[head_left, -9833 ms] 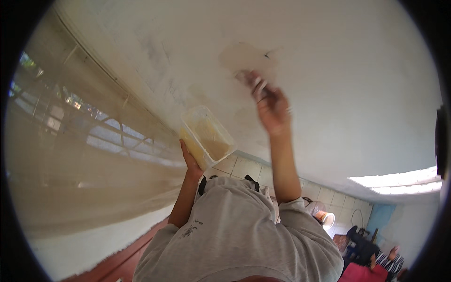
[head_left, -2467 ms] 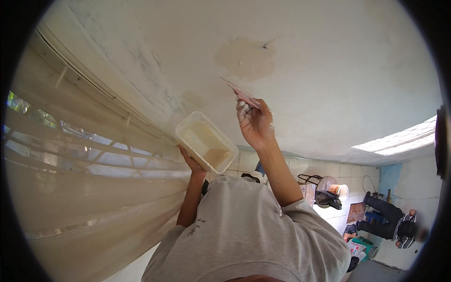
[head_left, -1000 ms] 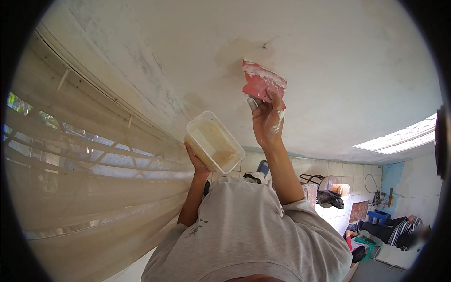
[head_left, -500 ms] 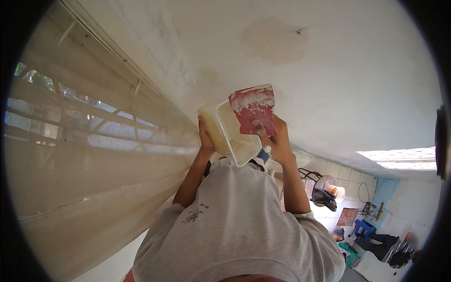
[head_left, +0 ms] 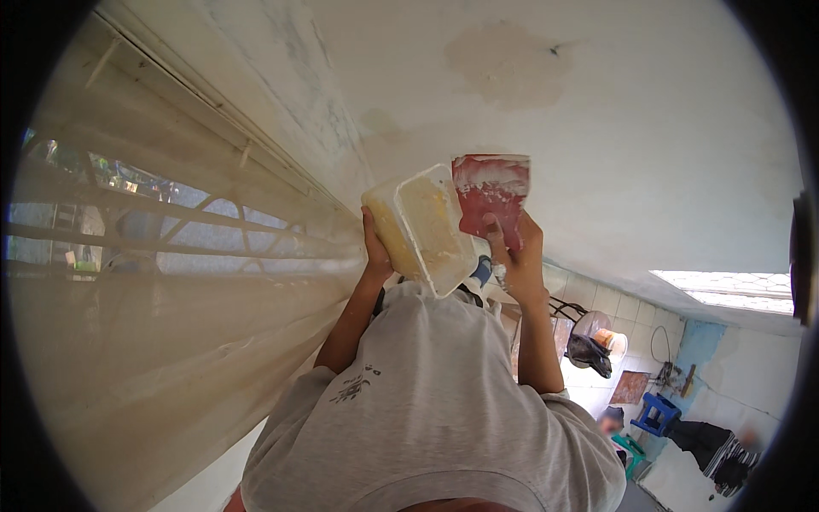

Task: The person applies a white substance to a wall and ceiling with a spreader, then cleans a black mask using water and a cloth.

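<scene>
My left hand [head_left: 375,247] grips a translucent, cream plastic tub [head_left: 399,224] by its left side; the tub is tilted, with pale residue inside. My right hand [head_left: 519,260] holds a red flat scraper [head_left: 488,205], its broad top coated in white paste, just beside the tub’s right rim; whether they touch I cannot tell. White smears mark my right thumb. Beyond both, the white wall [head_left: 648,128] has a beige damp-looking patch [head_left: 503,64] with a small dark mark.
A sheer curtain [head_left: 153,324] hangs close on my left over a barred window. At lower right are a dark bag [head_left: 587,354], a round bucket [head_left: 612,343], a blue stool [head_left: 657,414], a green stool [head_left: 630,454] and people [head_left: 712,452] on the tiled floor.
The scraper has dropped from the wall patch to beside the tub and has moved slightly right since half a second ago. The tub has tilted and risen a little.
</scene>
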`<state>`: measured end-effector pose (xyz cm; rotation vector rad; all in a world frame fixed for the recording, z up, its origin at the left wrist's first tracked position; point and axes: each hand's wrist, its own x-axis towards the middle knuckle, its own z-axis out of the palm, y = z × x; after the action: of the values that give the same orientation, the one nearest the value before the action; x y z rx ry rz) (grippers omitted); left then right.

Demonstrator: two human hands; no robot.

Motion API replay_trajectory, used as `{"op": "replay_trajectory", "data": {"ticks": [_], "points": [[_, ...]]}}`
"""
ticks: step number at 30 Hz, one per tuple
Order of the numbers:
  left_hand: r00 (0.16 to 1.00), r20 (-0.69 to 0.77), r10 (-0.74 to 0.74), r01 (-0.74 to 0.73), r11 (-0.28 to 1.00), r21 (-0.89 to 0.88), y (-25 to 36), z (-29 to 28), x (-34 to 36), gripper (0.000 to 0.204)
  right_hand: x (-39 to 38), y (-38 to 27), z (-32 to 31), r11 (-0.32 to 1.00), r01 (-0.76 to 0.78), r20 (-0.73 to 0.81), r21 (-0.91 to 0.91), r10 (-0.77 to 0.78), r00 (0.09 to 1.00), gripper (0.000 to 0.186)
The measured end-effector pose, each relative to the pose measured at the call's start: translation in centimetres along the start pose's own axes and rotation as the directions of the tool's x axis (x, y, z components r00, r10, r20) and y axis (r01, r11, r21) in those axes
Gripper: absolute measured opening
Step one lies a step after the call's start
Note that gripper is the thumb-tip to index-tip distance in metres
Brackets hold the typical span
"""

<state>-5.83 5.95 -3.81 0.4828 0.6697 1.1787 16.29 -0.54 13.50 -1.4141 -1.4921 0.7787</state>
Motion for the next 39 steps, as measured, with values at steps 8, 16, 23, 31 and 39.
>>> {"op": "replay_trajectory", "data": {"ticks": [8, 16, 23, 31, 39], "points": [[1.000, 0.007, 0.006, -0.006, 0.999, -0.042, 0.5, 2.0, -0.5, 0.086, 0.2, -0.9, 0.8, 0.915, 0.309, 0.158, -0.258, -0.275, 0.948, 0.062], [0.994, 0.099, -0.054, 0.064, 0.992, -0.106, -0.4, 0.5, -0.3, 0.092, -0.3, -1.4, 1.4, 0.866, 0.362, 0.225, -0.346, -0.298, 0.928, 0.079], [0.966, 0.236, -0.103, 0.144, 0.976, -0.161, 0.8, 3.1, -1.2, 0.097, -0.6, -1.3, 1.3, 0.822, 0.391, 0.260, -0.413, -0.304, 0.916, 0.064], [0.985, 0.132, -0.114, 0.136, 0.976, -0.171, 0.0, 1.6, -1.2, 0.094, -1.6, -0.5, 1.1, 0.878, 0.371, 0.255, -0.303, -0.300, 0.919, 0.061], [0.995, 0.043, -0.085, 0.087, 0.995, -0.047, 0.1, 2.3, -2.1, 0.092, -2.2, 2.5, 2.2, 0.854, -0.217, -0.099, 0.473, 0.296, 0.950, 0.035]]}}
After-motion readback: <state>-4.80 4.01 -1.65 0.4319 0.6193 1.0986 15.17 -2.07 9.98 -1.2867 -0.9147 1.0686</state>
